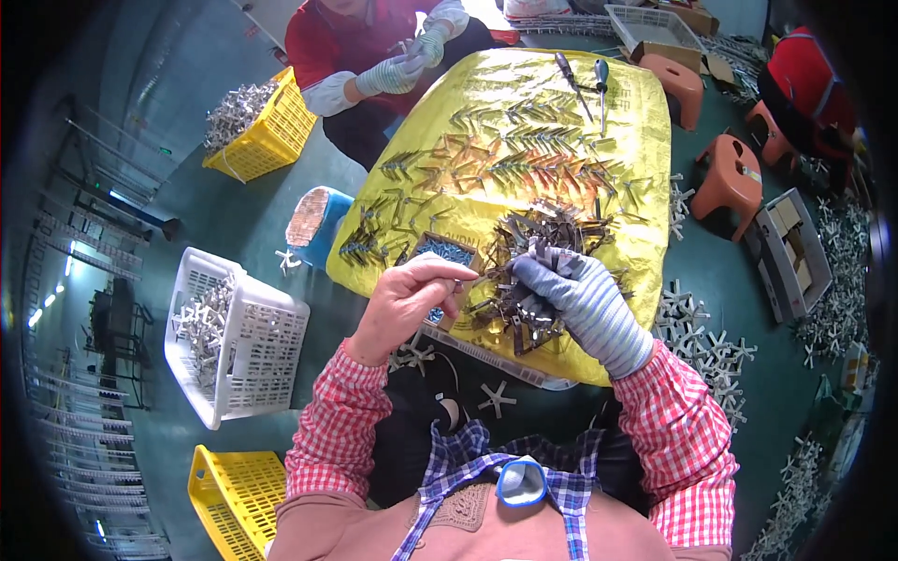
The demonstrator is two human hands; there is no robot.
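My bare left hand (412,297) is closed over a small box of blue screws (449,251), thumb and forefinger pinched together; whatever lies between the tips is too small to make out. Close by on the right, my right hand (585,304), in a striped knit glove, is closed around a dark metal piece (541,247) that its fingers partly hide. Beneath and between both hands spreads a heap of dark metal strips (524,323). Farther back, rows of V-shaped metal pieces (543,140) lie on a yellow sheet (641,107) covering the work surface.
Two screwdrivers (601,89) lie at the sheet's far end. Across from me sits a person with gloved hands (398,73). White basket (267,332) and yellow crates (285,126) stand left; orange stools (728,182) and star-shaped metal parts (706,360) are on the right.
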